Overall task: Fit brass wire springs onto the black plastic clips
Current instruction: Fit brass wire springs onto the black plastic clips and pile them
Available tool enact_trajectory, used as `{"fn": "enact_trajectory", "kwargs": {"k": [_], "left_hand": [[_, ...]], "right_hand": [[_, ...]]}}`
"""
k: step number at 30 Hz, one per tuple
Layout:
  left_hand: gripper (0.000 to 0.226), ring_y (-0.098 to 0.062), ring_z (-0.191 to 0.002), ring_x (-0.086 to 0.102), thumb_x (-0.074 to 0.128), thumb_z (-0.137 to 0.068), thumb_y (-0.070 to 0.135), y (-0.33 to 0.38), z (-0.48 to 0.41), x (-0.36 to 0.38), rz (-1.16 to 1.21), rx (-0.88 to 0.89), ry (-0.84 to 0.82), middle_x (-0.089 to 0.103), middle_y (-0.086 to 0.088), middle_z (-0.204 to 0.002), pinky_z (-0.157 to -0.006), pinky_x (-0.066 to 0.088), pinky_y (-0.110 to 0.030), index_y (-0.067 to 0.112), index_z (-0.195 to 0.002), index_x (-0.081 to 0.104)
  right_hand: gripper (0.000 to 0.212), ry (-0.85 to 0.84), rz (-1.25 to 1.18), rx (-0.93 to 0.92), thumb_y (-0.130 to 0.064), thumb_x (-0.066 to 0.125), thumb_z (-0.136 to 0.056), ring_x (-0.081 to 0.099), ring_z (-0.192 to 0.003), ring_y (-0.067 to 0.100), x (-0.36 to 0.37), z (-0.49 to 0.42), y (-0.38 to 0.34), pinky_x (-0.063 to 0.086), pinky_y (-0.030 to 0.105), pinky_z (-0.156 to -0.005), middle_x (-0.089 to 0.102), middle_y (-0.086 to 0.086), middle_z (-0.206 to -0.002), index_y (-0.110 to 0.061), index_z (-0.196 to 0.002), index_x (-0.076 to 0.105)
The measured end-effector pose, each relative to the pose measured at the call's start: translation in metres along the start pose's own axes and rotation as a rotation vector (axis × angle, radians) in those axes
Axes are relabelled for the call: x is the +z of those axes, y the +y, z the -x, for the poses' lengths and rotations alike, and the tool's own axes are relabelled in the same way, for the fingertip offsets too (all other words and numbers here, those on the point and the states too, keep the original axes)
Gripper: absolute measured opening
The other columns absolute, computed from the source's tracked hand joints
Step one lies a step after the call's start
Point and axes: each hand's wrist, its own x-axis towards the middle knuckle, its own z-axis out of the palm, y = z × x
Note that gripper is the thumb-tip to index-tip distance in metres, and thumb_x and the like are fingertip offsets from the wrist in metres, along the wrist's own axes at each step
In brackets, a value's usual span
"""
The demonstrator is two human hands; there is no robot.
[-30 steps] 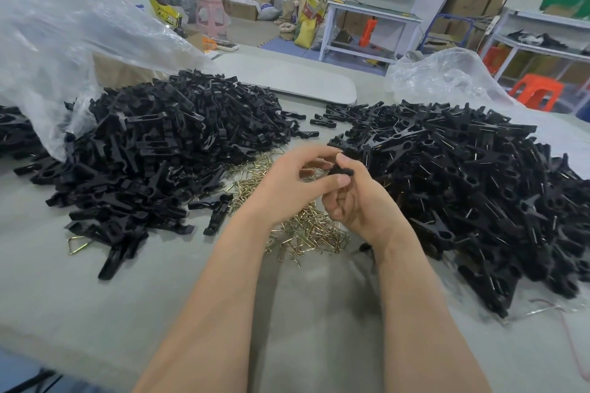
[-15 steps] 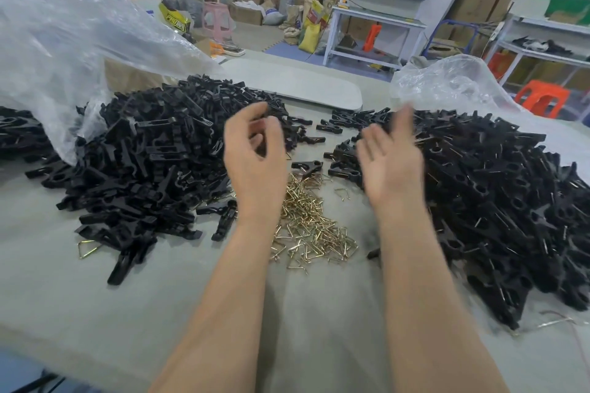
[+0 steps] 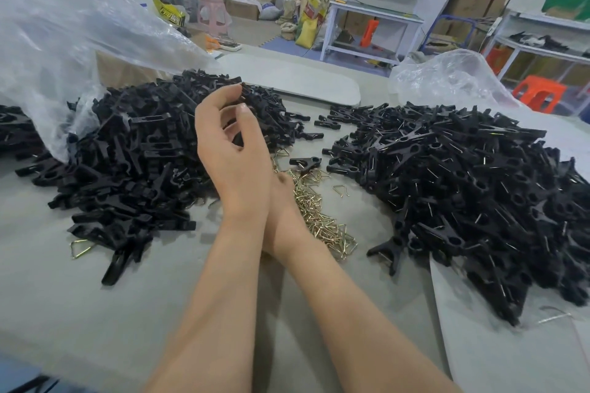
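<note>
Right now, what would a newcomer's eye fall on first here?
Two heaps of black plastic clips dominate the grey table: the left heap and the right heap. Between them glints a pile of brass wire springs, with the left hand raised nearby.

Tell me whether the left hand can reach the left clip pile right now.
Probably yes: the left hand hangs empty right over the left clip pile, nothing between them; the bag covers only its far-left edge.
</note>
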Motion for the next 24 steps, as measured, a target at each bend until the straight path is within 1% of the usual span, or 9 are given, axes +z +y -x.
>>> {"fn": "enact_trajectory", "kwargs": {"k": [1, 4, 6, 10, 13, 15, 18, 21, 24], "left_hand": [[0.019, -0.011, -0.098, 0.058, 0.047, -0.091, 0.011, -0.001, 0.001, 0.000, -0.013, 0.014, 0.004, 0.058, 0.000, -0.110, -0.085, 0.047, -0.020, 0.020, -0.106, 0.054], [0.022, 0.000, -0.096, 0.056, 0.050, -0.092, 0.011, -0.011, 0.001, 0.002, -0.077, -0.047, -0.070, 0.058, 0.001, -0.112, -0.087, 0.046, -0.017, 0.021, -0.110, 0.057], [0.024, -0.004, -0.102, 0.059, 0.053, -0.094, 0.015, -0.021, 0.003, 0.006, -0.153, -0.245, -0.321, 0.063, 0.001, -0.116, -0.095, 0.048, -0.024, 0.017, -0.118, 0.060], [0.019, -0.003, -0.092, 0.064, 0.056, -0.094, 0.017, -0.028, 0.022, 0.014, -0.177, -0.440, -0.731, 0.071, 0.015, -0.093, -0.092, 0.052, -0.035, 0.031, -0.099, 0.068], [0.028, -0.003, -0.083, 0.063, 0.056, -0.093, 0.008, -0.031, 0.025, 0.015, -0.165, -0.446, -0.698, 0.069, 0.015, -0.080, -0.084, 0.052, -0.027, 0.033, -0.082, 0.063], [0.025, -0.004, -0.082, 0.061, 0.056, -0.093, 0.009, -0.032, 0.024, 0.014, -0.168, -0.461, -0.673, 0.067, 0.012, -0.084, -0.086, 0.051, -0.028, 0.031, -0.083, 0.062], [0.015, -0.012, -0.088, 0.062, 0.055, -0.094, 0.011, -0.033, 0.024, 0.015, -0.192, -0.494, -0.652, 0.068, 0.004, -0.091, -0.090, 0.052, -0.033, 0.023, -0.091, 0.064], [0.014, -0.018, -0.090, 0.066, 0.053, -0.095, 0.009, -0.034, 0.023, 0.016, -0.184, -0.531, -0.605, 0.069, -0.009, -0.096, -0.086, 0.055, -0.033, 0.008, -0.104, 0.063], [0.013, -0.016, -0.086, 0.068, 0.055, -0.093, 0.006, -0.036, 0.023, 0.015, -0.173, -0.524, -0.548, 0.069, -0.009, -0.095, -0.080, 0.057, -0.027, 0.008, -0.105, 0.060]], "right_hand": [[0.017, 0.106, -0.032, 0.082, -0.009, 0.053, -0.088, 0.054, -0.094, 0.018, -0.007, -0.003, 0.008, 0.033, 0.033, -0.086, 0.062, -0.002, -0.089, -0.021, -0.097, 0.061], [0.014, 0.343, -0.642, 0.379, -0.015, 0.057, -0.093, 0.059, -0.074, 0.005, -0.042, -0.004, 0.021, 0.046, 0.020, -0.069, 0.067, -0.012, -0.081, -0.023, -0.100, 0.067], [0.016, 0.390, -0.860, 0.502, -0.017, 0.056, -0.095, 0.060, -0.072, -0.001, -0.059, 0.001, 0.036, 0.049, 0.016, -0.071, 0.068, -0.017, -0.076, -0.030, -0.093, 0.065], [0.019, 0.388, -0.872, 0.565, -0.014, 0.052, -0.097, 0.063, -0.086, 0.030, -0.060, 0.015, 0.050, 0.048, 0.050, -0.087, 0.069, 0.019, -0.095, -0.015, -0.089, 0.069], [0.025, 0.380, -0.702, 0.539, -0.018, 0.049, -0.098, 0.061, -0.081, 0.025, -0.053, 0.017, 0.053, 0.049, 0.052, -0.089, 0.069, 0.009, -0.081, -0.024, -0.083, 0.068], [0.024, 0.355, -0.584, 0.505, -0.024, 0.048, -0.099, 0.058, -0.075, 0.014, -0.052, 0.017, 0.054, 0.052, 0.043, -0.080, 0.063, -0.008, -0.071, -0.022, -0.087, 0.069], [0.026, 0.369, -0.497, 0.509, -0.024, 0.048, -0.098, 0.054, -0.064, 0.011, -0.050, 0.019, 0.058, 0.049, 0.037, -0.068, 0.055, -0.012, -0.061, -0.025, -0.077, 0.062], [0.016, 0.471, -0.618, 0.530, -0.017, 0.048, -0.098, 0.058, -0.072, 0.013, -0.053, 0.020, 0.062, 0.054, 0.044, -0.081, 0.061, -0.004, -0.072, -0.014, -0.099, 0.065], [0.015, 0.486, -0.626, 0.484, -0.016, 0.051, -0.097, 0.063, -0.080, 0.002, -0.053, 0.020, 0.059, 0.052, 0.019, -0.082, 0.065, -0.012, -0.084, -0.020, -0.109, 0.058]]}}
